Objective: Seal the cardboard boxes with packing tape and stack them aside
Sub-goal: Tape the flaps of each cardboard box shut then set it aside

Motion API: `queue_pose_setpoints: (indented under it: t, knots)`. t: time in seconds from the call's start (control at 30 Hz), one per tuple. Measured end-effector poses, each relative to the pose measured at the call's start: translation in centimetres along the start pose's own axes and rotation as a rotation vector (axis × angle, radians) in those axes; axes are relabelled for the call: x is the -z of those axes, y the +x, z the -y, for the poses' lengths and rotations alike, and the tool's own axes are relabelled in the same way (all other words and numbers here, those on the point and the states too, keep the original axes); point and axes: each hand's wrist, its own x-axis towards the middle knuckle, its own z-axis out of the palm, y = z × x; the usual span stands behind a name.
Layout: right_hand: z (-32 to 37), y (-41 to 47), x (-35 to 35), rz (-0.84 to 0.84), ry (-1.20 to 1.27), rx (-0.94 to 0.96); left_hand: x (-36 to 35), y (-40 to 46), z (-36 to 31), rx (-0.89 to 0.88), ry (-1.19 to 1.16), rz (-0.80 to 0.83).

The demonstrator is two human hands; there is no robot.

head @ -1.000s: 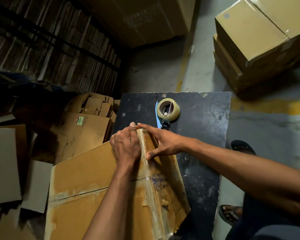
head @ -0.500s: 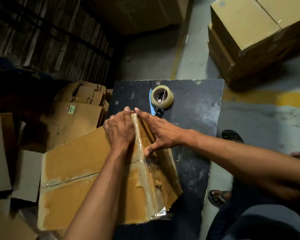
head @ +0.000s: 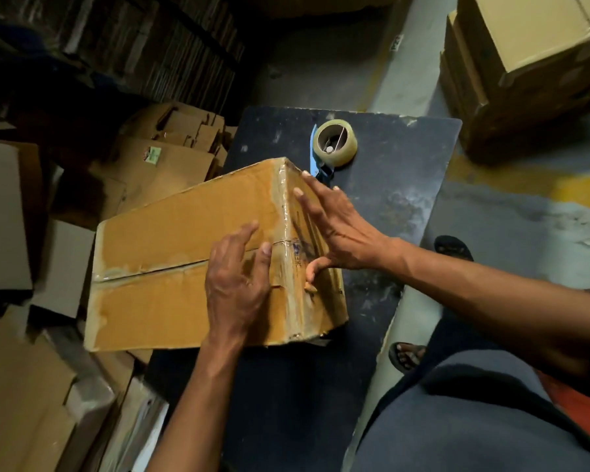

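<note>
While the cardboard box sits tilted on the dark, scuffed surface, both hands lie on it with fingers spread apart and nearly straight, clamped on nothing. Its left hand rests flat on the box's broad top face, over the centre seam, where glossy clear tape runs between the two flaps. On the box's right side face, the right hand presses with fingertips near the upper taped edge and the thumb lower down. That edge is wrinkled and shiny with tape, and the brown board around it looks worn, with dark smudged print on the side. The box's left end overhangs the surface. Just beyond the box's far corner lies a tape dispenser with a blue frame and a round roll of pale tape. Left of the box, flattened cardboard sheets lie heaped on the floor. Well beyond the box to the right, stacked boxes stand on the concrete. A sandalled foot shows near the box's right, below the surface's edge.
</note>
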Motion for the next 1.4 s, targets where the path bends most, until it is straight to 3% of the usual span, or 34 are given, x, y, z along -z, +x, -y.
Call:
queue_pose_setpoints:
  t: [0.07, 0.17, 0.3, 0.53, 0.63, 0.73, 0.97, 1.17, 1.3, 1.4]
  knots:
    - [-0.9, -1.7, 0.0, 0.042, -0.096, -0.031, 1.0, -4.3, 0.4, -0.079, -0.018, 0.052]
    - [0.0, -3.3, 0.7, 0.002, -0.051, -0.042, 1.8, -8.8, 0.9, -0.181, -0.035, 0.207]
    - [4.6, -2.4, 0.8, -0.087, -0.016, 0.158, 1.2, -10.0, 1.7, -0.284, 0.069, 0.339]
    - [0.4, -5.4, -1.1, 0.123, -0.321, 0.131, 0.2, -10.2, 1.8, -0.292, 0.179, 0.177]
    - [0.9, -6.2, 0.0, 0.005, -0.215, 0.136, -0.2, -10.4, 1.4, -0.263, 0.169, 0.116]
    - [4.3, -4.6, 0.8, -0.107, -0.143, 0.273, -0.5, -10.3, 1.4, -0.250, 0.170, 0.088]
    - [3.4, -3.1, -0.2, 0.121, -0.376, 0.404, -0.3, -10.0, 1.0, -0.193, 0.167, 0.097]
    - [2.9, -2.4, 1.8, 0.329, -0.406, 0.434, -1.7, -10.8, -2.0, 0.024, 0.174, 0.037]
    - [3.6, -2.8, 1.5, 0.285, -0.292, 0.412, -2.2, -9.9, -3.2, 0.154, 0.104, -0.096]
    - [3.6, -3.2, 0.4, 0.168, -0.251, 0.410, -2.2, -9.8, -3.9, 0.219, 0.085, -0.092]
